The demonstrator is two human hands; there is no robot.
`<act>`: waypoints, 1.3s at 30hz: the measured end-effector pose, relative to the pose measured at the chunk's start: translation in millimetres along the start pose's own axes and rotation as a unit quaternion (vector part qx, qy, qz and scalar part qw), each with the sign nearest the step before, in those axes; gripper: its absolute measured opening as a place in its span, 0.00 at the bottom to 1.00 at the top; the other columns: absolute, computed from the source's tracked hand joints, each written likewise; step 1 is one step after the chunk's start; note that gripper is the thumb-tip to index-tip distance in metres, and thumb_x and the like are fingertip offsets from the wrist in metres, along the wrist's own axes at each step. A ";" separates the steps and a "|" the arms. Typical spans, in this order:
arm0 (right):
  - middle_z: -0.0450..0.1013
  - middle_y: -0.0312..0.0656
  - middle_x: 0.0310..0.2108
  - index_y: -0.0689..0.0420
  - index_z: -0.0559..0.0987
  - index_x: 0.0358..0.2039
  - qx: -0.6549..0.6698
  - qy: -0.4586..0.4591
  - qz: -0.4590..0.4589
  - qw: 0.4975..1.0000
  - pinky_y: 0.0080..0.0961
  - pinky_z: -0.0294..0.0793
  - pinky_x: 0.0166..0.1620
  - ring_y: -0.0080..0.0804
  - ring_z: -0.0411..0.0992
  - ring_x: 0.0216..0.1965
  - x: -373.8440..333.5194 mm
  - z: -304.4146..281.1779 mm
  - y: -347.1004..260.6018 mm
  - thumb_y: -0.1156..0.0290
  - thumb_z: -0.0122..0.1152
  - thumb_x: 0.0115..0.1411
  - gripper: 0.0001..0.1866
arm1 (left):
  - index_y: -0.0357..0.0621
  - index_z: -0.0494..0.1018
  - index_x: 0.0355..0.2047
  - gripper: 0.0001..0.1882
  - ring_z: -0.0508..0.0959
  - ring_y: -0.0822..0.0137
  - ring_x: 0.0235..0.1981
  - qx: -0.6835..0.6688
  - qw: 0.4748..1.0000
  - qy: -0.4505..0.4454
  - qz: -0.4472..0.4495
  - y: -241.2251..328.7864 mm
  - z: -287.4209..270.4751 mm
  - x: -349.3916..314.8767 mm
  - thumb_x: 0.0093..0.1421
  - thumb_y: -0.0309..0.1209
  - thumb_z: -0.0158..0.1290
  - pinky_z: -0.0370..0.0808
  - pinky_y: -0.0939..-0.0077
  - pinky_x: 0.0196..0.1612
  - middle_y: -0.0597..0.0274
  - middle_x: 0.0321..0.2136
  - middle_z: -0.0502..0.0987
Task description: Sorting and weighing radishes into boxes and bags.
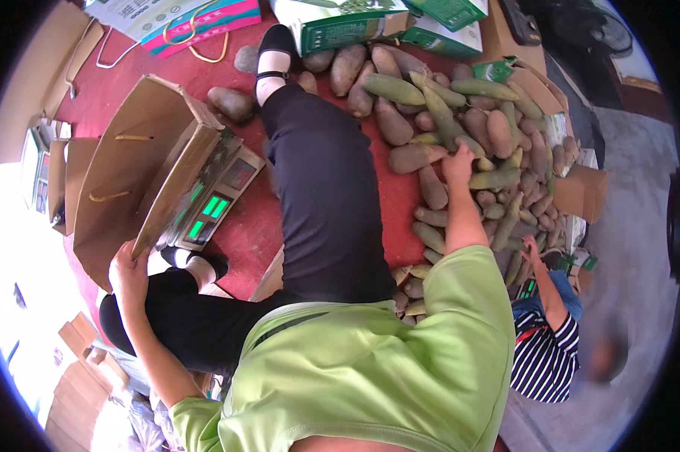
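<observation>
My left hand (129, 277) is closed on the near rim of an open brown cardboard box (133, 162) with yellow rope handles. The box stands on a digital scale (223, 197) with lit green digits, and I cannot see its bottom. My right hand (458, 162) is closed around the lower end of a long green radish (442, 114) on the heap. Around that hand lie more green radishes (498, 179) and several brownish-purple tubers (417, 157), apparently sweet potatoes.
Red cloth (400, 218) covers the floor between my legs and the heap. Printed cartons (347, 30) and a pink-and-blue gift bag (204, 29) stand at the far side. Another scale (35, 166) is at far left. A person in a striped shirt (543, 365) reaches into the heap from the right.
</observation>
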State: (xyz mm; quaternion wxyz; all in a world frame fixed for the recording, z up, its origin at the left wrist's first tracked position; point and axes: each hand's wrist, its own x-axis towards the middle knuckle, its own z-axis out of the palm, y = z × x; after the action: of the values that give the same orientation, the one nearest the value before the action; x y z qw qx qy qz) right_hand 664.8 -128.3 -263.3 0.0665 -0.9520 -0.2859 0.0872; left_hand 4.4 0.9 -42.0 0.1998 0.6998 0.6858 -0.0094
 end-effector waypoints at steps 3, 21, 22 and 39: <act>0.58 0.52 0.58 0.44 0.62 0.60 -0.051 -0.002 0.022 0.998 0.47 0.69 0.53 0.57 0.67 0.53 23.9 -16.1 -3.8 0.61 0.64 0.53 0.35 | 0.38 0.76 0.36 0.09 0.78 0.52 0.31 0.009 1.000 0.002 0.003 5.1 -0.1 1.5 0.55 0.28 0.55 0.73 0.66 0.36 0.51 0.29 0.76; 0.71 0.47 0.44 0.58 0.76 0.37 0.048 0.002 -0.060 0.997 0.37 0.67 0.53 0.47 0.68 0.49 17.4 11.1 17.7 0.68 0.69 0.45 0.18 | 0.43 0.78 0.32 0.08 0.78 0.51 0.33 0.010 1.000 0.027 -0.002 4.6 -3.7 -4.1 0.53 0.29 0.54 0.74 0.64 0.37 0.54 0.28 0.77; 0.71 0.47 0.44 0.58 0.76 0.37 0.047 0.008 -0.062 0.997 0.37 0.67 0.53 0.47 0.68 0.49 10.5 10.6 26.6 0.68 0.69 0.45 0.18 | 0.43 0.78 0.32 0.08 0.78 0.51 0.33 0.005 1.000 0.029 0.000 4.8 -2.4 -2.1 0.53 0.29 0.54 0.74 0.64 0.37 0.54 0.28 0.77; 0.67 0.41 0.56 0.56 0.75 0.36 0.461 -0.201 -0.102 0.859 0.21 0.74 0.39 0.27 0.70 0.47 -63.2 -130.5 -149.4 0.74 0.56 0.58 0.05 | 0.44 0.78 0.34 0.09 0.78 0.51 0.38 0.019 1.000 0.003 0.011 -0.8 -4.2 -3.8 0.54 0.30 0.53 0.74 0.61 0.42 0.53 0.32 0.78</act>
State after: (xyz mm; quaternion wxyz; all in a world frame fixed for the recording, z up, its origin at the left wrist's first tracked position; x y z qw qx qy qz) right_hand 559.9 -49.8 -101.5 0.4469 -0.7400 -0.3156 0.3912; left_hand 2.3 -1.6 -37.2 0.1846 0.7109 0.6784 -0.0179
